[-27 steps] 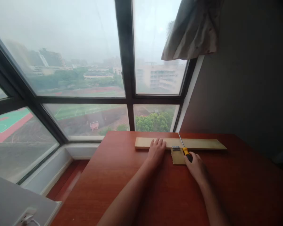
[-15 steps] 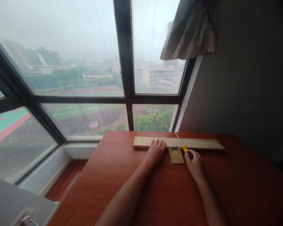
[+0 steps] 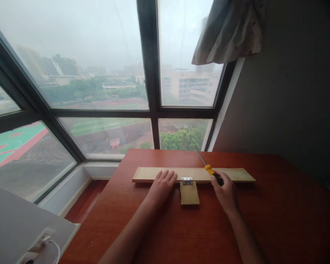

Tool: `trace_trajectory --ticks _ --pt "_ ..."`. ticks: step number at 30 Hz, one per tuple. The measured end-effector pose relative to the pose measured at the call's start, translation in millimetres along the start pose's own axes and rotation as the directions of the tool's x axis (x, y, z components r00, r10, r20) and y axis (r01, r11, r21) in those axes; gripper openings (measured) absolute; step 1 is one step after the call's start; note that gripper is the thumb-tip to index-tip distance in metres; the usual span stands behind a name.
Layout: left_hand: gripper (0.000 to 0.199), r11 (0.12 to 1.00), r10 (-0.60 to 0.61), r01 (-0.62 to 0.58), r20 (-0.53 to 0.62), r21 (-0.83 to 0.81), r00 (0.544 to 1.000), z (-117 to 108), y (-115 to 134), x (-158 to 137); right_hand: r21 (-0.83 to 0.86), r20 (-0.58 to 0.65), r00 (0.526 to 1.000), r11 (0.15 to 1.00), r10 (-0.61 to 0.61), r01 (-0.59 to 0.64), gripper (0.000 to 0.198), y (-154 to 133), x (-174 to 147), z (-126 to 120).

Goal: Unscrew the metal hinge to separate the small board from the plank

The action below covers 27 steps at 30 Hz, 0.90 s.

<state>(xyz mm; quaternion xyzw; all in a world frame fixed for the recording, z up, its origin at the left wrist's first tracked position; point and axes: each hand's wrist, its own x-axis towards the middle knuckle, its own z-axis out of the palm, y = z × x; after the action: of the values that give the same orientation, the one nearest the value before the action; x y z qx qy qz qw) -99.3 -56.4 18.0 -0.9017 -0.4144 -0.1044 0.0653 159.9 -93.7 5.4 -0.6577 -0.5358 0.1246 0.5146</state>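
A long, pale wooden board [image 3: 191,173] lies crosswise on the reddish-brown table. A small metal hinge [image 3: 187,180] joins its near edge to a little wooden piece [image 3: 189,194], which extends toward me. My left hand [image 3: 162,185] rests on the board left of the hinge, fingers stretched flat over the top face. Right of the hinge, my right hand [image 3: 223,189] is closed around the black and yellow handle of a screwdriver [image 3: 208,168]. Its thin shaft points up and away to the left, across the board, with the tip past the far edge.
The table [image 3: 209,231] reaches up to the large window with a dark frame [image 3: 153,113]. A curtain [image 3: 231,35] hangs at the upper right beside a dark wall [image 3: 286,99]. At the lower left, a white cable is plugged into a wall socket [image 3: 45,239].
The board, with hinge and small piece, has shifted left and closer to me, my left hand moving along with it. The screwdriver stays in my right hand. The view has tilted slightly.
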Motion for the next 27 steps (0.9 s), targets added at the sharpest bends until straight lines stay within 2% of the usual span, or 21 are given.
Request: trace_trajectory --ticks 5,10,20,24,27 --pt "0.043 1.0 -0.02 0.02 0.037 -0.022 0.999 -14 -8 -33 0.024 0.069 0.994 0.996 -0.087 0.085 0.027 -19 -10 5" --pt "0.046 0.997 -0.005 0.008 0.04 -0.075 0.999 -18 -13 -52 0.005 0.128 0.986 0.994 -0.11 0.11 0.026 -25 -17 11" --pt "0.046 0.998 -0.017 0.018 0.018 -0.062 1.0 -9 -9 -60 0.014 0.134 0.987 0.996 -0.084 0.083 0.025 -25 -16 12" --pt "0.045 0.994 -0.074 0.072 -0.02 -0.077 0.997 -10 -4 -60 0.021 0.137 0.987 0.996 -0.085 0.083 0.025 -25 -17 13" --pt "0.042 0.982 -0.16 0.147 -0.106 -0.119 0.981 -16 9 -63 0.024 0.138 0.987 0.997 -0.078 0.075 0.025 -24 -17 14"
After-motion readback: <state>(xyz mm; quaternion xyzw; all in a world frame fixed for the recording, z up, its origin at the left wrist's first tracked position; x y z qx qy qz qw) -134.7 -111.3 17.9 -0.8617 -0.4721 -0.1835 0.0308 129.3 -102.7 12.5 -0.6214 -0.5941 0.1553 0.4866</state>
